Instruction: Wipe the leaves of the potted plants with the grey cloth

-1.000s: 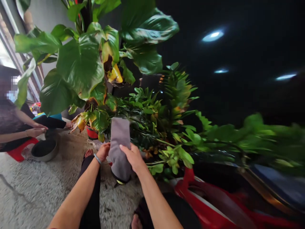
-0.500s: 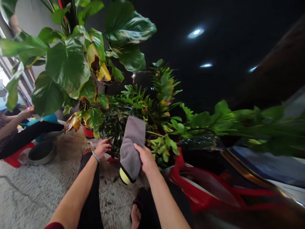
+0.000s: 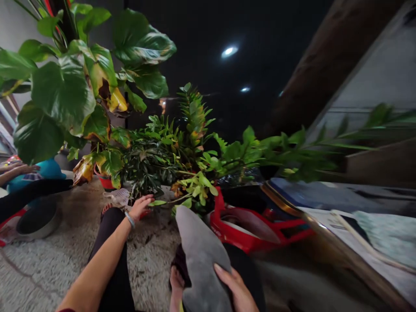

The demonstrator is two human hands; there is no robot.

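A grey cloth (image 3: 203, 255) is in my right hand (image 3: 235, 288), held low in front of my knee with the thumb on top. It looks soft and folded, narrowing to a point at its upper end, and a bit of yellow shows at the bottom. My left hand (image 3: 140, 209) reaches to the leafy potted plants, fingers stretched out and holding nothing I can see. Its fingertips are beside a green leaf (image 3: 158, 203); I cannot tell whether they touch. Dark-leaved foliage (image 3: 143, 167) rises just behind that hand.
A red bag (image 3: 247, 234) stands right of my knee, with stacked folded items (image 3: 292, 195) beyond. A large-leaved plant (image 3: 61, 91) rises at left. Near a seated person's leg (image 3: 39, 190) sits a grey basin (image 3: 39, 221). Leafy stems (image 3: 260, 147) stretch across to the right.
My right hand has drawn the cloth down and toward me, away from the plants. The view has turned right, showing more of the stacked items. My left hand stays by the plants.
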